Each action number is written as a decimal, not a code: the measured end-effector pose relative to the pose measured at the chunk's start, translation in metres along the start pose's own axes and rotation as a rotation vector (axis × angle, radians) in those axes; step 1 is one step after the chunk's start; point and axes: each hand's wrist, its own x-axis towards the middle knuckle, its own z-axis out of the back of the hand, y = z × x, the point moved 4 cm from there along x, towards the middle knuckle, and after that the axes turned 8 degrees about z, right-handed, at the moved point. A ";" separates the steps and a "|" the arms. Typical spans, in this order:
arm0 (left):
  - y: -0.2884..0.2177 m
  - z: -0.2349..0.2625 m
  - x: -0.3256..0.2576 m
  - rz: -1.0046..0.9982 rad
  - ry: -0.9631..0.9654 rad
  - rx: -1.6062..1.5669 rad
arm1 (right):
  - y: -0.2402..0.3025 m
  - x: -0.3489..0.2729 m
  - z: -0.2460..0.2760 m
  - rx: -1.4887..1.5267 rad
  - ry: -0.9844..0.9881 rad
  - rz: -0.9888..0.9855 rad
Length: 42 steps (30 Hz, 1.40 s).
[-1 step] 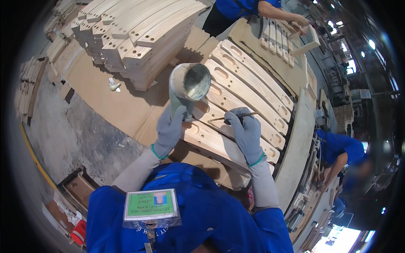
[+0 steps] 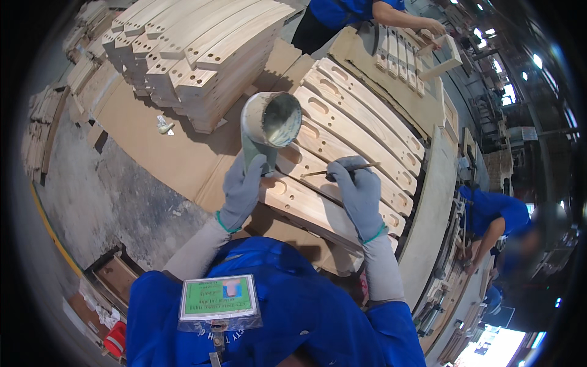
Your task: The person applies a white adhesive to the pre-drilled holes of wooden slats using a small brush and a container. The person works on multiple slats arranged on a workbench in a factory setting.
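My left hand [image 2: 241, 186], in a grey glove, is closed around a round pot [image 2: 255, 116] tipped so that its whitish, smeared inside shows. A grey-green sheet [image 2: 257, 153] is between the fingers and the pot; its kind is unclear. My right hand [image 2: 356, 196], gloved too, pinches a thin stick [image 2: 365, 166], perhaps a brush. The stick's light tip is at the nearer boards, close to the small holes; whether it touches wood I cannot tell. Several curved wooden boards [image 2: 361, 134] lie side by side under both hands, with oval slots and small round holes.
A tall stack of curved wooden pieces [image 2: 202, 55] stands at the back left on cardboard [image 2: 171, 159]. A small whitish object [image 2: 164, 125] lies there. Across the table a co-worker's hand [image 2: 435, 27] is at a wooden frame [image 2: 451, 58]. Another person [image 2: 498, 214] bends over work at right.
My left hand and the pot have shifted very slightly left. The stick's rear end sits a little farther right; both grips stay the same.
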 end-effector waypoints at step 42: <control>0.012 -0.005 -0.042 -0.218 -0.068 0.239 | 0.041 -0.048 0.043 0.550 -0.341 -0.048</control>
